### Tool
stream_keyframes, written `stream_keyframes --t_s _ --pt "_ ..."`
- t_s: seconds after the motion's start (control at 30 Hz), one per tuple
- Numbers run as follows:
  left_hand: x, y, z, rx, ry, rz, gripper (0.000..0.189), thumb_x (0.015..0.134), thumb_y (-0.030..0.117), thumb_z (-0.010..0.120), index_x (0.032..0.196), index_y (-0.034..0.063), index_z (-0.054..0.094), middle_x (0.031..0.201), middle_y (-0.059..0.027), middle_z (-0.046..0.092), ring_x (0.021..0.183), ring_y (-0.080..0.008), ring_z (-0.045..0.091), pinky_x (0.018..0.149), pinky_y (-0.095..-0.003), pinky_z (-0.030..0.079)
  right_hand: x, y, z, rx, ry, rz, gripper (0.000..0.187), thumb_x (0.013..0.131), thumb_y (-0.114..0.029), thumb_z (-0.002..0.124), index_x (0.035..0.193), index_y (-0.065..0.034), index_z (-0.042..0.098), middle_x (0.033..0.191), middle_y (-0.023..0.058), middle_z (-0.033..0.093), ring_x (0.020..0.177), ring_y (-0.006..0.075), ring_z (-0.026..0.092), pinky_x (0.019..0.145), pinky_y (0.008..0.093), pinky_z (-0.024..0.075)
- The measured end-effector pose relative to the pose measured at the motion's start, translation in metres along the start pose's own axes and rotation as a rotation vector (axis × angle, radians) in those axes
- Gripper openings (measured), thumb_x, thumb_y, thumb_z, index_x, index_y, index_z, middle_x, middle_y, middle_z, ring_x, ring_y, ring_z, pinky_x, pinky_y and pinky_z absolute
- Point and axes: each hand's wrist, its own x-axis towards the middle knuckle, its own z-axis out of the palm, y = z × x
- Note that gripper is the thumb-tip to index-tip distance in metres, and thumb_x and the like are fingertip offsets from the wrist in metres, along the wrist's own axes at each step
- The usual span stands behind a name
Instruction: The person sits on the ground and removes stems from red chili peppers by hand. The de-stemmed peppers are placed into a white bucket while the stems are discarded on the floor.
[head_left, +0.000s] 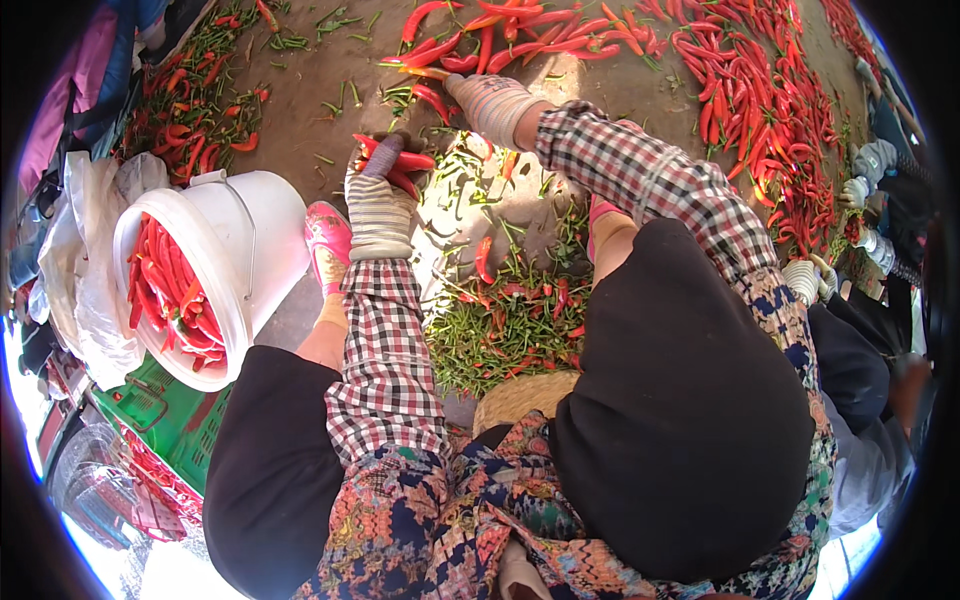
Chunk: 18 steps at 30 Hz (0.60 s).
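My left hand, in a striped knit glove with a dark thumb, is closed around several red chili peppers. Ahead and to its right, my right hand, in a similar glove, has its fingertips at an orange-red chili pepper on the ground; whether they grip it is hard to tell. Loose red chilies lie just beyond that hand. Green stems mixed with some red peppers are heaped between my legs. To my left a white plastic bucket lies tilted, with red chilies inside.
A large spread of red chilies covers the ground at the right. More stems and peppers lie at the upper left. Beside the bucket are a clear plastic bag and a green crate. Other people's gloved hands show at the right edge.
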Motion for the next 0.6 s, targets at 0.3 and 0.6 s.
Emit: stream_keyframes --t_s 0.3,0.6 --pt "0.004 -0.021 -0.019 0.097 -0.153 -0.140 0.013 0.081 0.003 0.070 0.091 0.0053 0.061 0.073 -0.0054 0.059 0.058 -0.0168 0.056 0.051 -0.0325 0.048 -0.013 0.028 0.015 0.458 -0.096 0.018 0.031 0.082 -0.023 0.072 0.109 -0.0093 0.068 0.089 0.0083 0.070 0.072 0.0169 0.064 0.070 0.0326 0.0540" --pt "-0.015 -0.050 0.022 0.287 -0.304 -0.276 0.030 0.081 0.005 0.074 0.109 -0.0001 0.062 0.090 -0.0102 0.069 0.075 -0.0200 0.068 0.063 -0.0318 0.057 -0.049 0.031 0.009 1.091 -0.091 0.058 0.021 0.091 -0.023 0.068 0.102 -0.0057 0.067 0.080 -0.0012 0.063 0.066 0.0079 0.054 0.058 0.0243 0.0448"
